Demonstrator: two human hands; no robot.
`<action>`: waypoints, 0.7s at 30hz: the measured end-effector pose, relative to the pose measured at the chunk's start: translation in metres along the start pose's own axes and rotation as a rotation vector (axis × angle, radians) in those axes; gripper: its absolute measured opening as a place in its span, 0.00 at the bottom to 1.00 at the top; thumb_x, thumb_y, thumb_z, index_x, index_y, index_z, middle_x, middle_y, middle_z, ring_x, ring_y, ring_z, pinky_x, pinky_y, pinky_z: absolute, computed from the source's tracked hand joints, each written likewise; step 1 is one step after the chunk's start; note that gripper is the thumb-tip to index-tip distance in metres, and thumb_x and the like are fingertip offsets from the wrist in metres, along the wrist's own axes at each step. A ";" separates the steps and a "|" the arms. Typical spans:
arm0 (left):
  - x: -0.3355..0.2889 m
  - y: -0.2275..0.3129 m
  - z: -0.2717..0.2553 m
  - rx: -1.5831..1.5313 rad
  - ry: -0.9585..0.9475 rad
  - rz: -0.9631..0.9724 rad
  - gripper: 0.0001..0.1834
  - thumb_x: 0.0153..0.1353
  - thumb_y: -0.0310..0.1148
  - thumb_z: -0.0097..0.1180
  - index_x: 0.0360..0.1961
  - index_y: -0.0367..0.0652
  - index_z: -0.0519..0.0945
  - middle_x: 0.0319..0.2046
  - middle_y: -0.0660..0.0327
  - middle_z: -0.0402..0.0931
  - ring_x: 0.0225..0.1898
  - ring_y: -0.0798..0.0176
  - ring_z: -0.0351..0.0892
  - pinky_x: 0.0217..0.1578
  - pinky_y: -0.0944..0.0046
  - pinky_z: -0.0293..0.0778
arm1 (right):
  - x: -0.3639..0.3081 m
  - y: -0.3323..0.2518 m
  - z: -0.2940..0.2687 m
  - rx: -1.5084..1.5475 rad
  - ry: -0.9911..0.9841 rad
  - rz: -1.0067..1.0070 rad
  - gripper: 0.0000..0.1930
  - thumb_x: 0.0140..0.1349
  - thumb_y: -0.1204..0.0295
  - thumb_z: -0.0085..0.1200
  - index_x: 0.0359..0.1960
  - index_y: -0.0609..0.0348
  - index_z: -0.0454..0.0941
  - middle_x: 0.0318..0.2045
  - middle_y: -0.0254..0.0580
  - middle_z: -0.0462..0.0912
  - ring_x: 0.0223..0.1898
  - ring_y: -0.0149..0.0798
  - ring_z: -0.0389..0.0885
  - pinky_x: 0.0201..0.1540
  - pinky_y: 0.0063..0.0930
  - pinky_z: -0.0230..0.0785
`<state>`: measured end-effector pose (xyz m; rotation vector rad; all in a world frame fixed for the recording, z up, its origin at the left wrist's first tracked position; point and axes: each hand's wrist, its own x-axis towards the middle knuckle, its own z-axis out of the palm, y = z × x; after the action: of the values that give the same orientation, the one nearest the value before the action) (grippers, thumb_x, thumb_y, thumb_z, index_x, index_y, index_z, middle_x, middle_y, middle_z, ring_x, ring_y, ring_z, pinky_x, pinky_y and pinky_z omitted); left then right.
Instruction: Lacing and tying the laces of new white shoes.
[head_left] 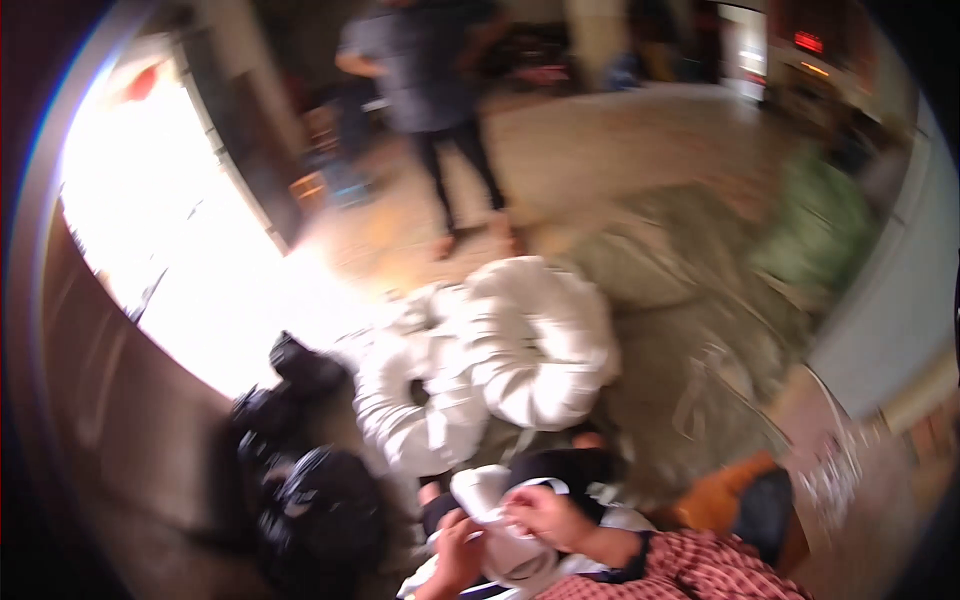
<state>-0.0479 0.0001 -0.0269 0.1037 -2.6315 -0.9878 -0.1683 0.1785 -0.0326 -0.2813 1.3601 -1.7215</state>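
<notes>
A white piece, soft like cloth, lies bunched (518, 556) over my lap, blurred by motion. My left hand (458, 552) is closed on its left side. From the right, my right hand (546, 516) pinches its upper part, where a thin white strip loops by the fingers. Both hands are close together. Just beyond my knees lie puffy white rings with gathered folds: one large ring (540, 345) on the right and another ring (415, 405) on the left, touching it. The exact kind of the white piece cannot be made out.
Black plastic bags (325, 515) stand at my left. Olive-green sheeting (690, 300) spreads over the floor on the right, with a pale green sack (815, 225) beyond. A person (430, 90) stands ahead. Bright light enters through a doorway (170, 220) at left.
</notes>
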 end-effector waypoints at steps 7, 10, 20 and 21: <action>0.010 0.061 -0.009 -0.327 0.093 -0.135 0.06 0.62 0.22 0.61 0.39 0.39 0.78 0.39 0.54 0.78 0.39 0.48 0.80 0.37 0.57 0.76 | 0.005 0.002 -0.002 0.272 -0.081 0.087 0.07 0.71 0.69 0.58 0.45 0.56 0.77 0.32 0.31 0.82 0.28 0.22 0.78 0.30 0.16 0.70; 0.009 0.045 0.004 -0.288 0.179 -0.239 0.04 0.66 0.24 0.59 0.40 0.39 0.76 0.31 0.54 0.78 0.31 0.52 0.80 0.34 0.59 0.76 | 0.007 -0.003 -0.002 0.135 -0.027 0.090 0.07 0.72 0.69 0.58 0.45 0.59 0.79 0.34 0.32 0.83 0.30 0.23 0.79 0.32 0.17 0.72; -0.013 0.028 0.022 -0.627 0.348 -0.395 0.05 0.66 0.24 0.63 0.36 0.36 0.78 0.27 0.62 0.80 0.30 0.70 0.80 0.33 0.70 0.76 | 0.007 0.003 0.013 -0.041 -0.135 0.038 0.10 0.72 0.71 0.57 0.51 0.60 0.81 0.39 0.30 0.85 0.35 0.21 0.79 0.40 0.17 0.74; -0.012 0.031 0.019 -0.422 0.336 -0.322 0.05 0.65 0.26 0.65 0.36 0.35 0.81 0.28 0.63 0.80 0.31 0.71 0.79 0.32 0.71 0.74 | 0.006 0.005 0.011 -0.061 -0.134 0.031 0.11 0.72 0.70 0.58 0.51 0.60 0.81 0.38 0.29 0.85 0.35 0.21 0.79 0.40 0.17 0.74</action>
<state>-0.0416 0.0371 -0.0233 0.5525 -2.0934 -1.4648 -0.1625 0.1670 -0.0346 -0.4008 1.3140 -1.6077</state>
